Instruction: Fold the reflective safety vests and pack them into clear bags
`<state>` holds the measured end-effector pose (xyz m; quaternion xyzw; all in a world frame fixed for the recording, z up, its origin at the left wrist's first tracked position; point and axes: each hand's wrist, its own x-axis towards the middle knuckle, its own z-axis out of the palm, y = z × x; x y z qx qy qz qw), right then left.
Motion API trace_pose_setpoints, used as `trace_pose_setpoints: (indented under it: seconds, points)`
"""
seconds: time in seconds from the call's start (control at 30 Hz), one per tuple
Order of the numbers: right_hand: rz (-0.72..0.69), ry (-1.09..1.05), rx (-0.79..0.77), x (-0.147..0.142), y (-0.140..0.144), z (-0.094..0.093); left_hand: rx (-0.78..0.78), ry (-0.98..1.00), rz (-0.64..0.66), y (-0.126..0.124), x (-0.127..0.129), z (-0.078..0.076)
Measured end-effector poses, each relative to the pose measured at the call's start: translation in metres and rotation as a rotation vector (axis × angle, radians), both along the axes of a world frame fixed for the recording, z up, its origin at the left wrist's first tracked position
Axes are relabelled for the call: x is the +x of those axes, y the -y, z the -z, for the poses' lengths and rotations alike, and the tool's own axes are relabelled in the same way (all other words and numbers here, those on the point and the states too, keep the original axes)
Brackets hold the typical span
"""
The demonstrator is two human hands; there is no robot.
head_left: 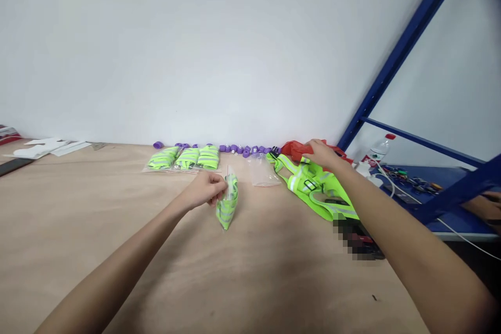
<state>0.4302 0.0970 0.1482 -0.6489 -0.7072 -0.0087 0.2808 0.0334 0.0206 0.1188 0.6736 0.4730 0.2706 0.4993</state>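
Observation:
My left hand is closed on the edge of a clear plastic bag with a folded yellow-green reflective vest inside, tilted upright just over the table. At the back right, my right hand reaches over a red cloth, thumb and fingers apart; whether it touches the cloth is unclear. Below that hand lies a loose yellow-green reflective vest with grey stripes and a black buckle. Between the hands, a clear plastic bag lies flat.
Several bagged vests lie in a row near the wall, with small purple items behind them. White paper pieces are far left. A blue metal frame, a bottle and a partly blurred dark object stand or lie right.

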Motion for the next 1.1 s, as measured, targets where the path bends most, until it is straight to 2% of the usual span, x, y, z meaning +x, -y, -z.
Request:
trace_pose_setpoints:
  seconds: [0.07, 0.13, 0.23, 0.3, 0.37, 0.53, 0.7, 0.8, 0.97, 1.1]
  points:
    - [-0.04, -0.053, 0.005, -0.031, 0.018, 0.018, 0.027, 0.062, -0.019, 0.002, -0.001, 0.0]
    - [-0.126, -0.149, -0.025, -0.074, 0.045, 0.029, 0.016, 0.141, -0.033, 0.006, 0.001, -0.001]
    - [-0.451, -0.63, -0.289, -0.144, 0.089, 0.04, -0.011, 0.231, -0.016, 0.018, 0.009, -0.003]
    - [-0.541, -0.785, -0.452, -0.179, 0.112, 0.045, -0.018, 0.282, -0.008, 0.028, 0.015, -0.002]
    - [-0.57, -0.86, -0.569, -0.198, 0.127, 0.046, -0.037, 0.348, -0.007, 0.037, 0.019, 0.0]
    - [-0.567, -0.79, -0.693, -0.195, 0.138, 0.033, -0.154, 0.467, 0.106, 0.049, 0.02, 0.013]
    - [-0.485, -0.768, -0.758, -0.18, 0.139, 0.024, -0.188, 0.563, -0.014, 0.05, 0.032, 0.037]
    - [-0.494, -0.847, -0.813, -0.167, 0.142, 0.023, -0.139, 0.522, 0.024, 0.056, 0.038, 0.045]
    - [-0.566, -1.008, -0.801, -0.151, 0.152, 0.031, -0.067, 0.348, 0.148, 0.064, 0.043, 0.036]
    - [-0.63, -1.008, -0.686, -0.154, 0.161, 0.037, -0.16, 0.237, 0.26, 0.06, 0.042, 0.022]
